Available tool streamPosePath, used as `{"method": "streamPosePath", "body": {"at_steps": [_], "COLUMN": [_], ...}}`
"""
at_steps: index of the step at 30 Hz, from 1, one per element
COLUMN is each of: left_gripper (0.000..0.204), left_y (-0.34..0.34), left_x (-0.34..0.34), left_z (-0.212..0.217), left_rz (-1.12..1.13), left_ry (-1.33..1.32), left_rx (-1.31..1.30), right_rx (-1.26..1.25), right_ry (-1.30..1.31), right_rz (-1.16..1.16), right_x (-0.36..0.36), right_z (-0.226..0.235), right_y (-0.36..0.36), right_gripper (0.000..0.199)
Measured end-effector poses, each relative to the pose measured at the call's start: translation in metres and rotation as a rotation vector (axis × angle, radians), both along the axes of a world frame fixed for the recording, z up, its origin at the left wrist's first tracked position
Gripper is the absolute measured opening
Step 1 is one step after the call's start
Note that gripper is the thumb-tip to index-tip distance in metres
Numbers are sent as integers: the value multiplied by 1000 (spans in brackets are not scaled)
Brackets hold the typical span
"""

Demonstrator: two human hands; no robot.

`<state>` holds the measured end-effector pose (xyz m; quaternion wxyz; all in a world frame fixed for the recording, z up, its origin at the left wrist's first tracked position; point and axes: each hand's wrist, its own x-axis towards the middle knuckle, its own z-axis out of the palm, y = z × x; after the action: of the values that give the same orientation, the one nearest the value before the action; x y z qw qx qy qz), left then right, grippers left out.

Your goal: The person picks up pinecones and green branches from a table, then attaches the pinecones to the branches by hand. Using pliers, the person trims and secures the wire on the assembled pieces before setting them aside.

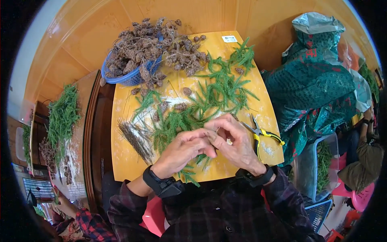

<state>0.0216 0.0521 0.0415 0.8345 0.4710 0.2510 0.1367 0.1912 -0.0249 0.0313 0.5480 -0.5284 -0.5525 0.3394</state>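
Note:
Over the near middle of the yellow table, my left hand and my right hand meet with fingertips pinched together. Whatever lies between the fingers is too small or hidden to name. Green pine sprigs spread beneath and beyond both hands, some poking out below them. Close to my right hand lie yellow-and-black pliers, their jaws apart. A bundle of thin dark wire-like sticks rests left of my left hand. Loose pine cones sit among the sprigs.
A blue basket heaped with pine cones stands at the far left of the table. White powder is scattered over the tabletop. Green plastic sacks crowd the right side, above a clear bin. More greenery covers a table at left. Other people sit nearby.

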Motion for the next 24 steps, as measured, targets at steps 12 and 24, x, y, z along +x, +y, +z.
{"method": "streamPosePath", "body": {"at_steps": [12, 24], "left_gripper": [25, 18], "left_y": [-10, 4], "left_x": [-5, -1], "left_z": [20, 11], "left_rz": [-70, -17], "left_ry": [284, 114], "left_rx": [373, 1217], "right_rx": [-102, -88], "right_ry": [136, 94], "right_rz": [12, 105], "right_x": [-1, -6], "right_z": [-25, -19], "right_y": [-8, -13], "right_gripper": [7, 8]}}
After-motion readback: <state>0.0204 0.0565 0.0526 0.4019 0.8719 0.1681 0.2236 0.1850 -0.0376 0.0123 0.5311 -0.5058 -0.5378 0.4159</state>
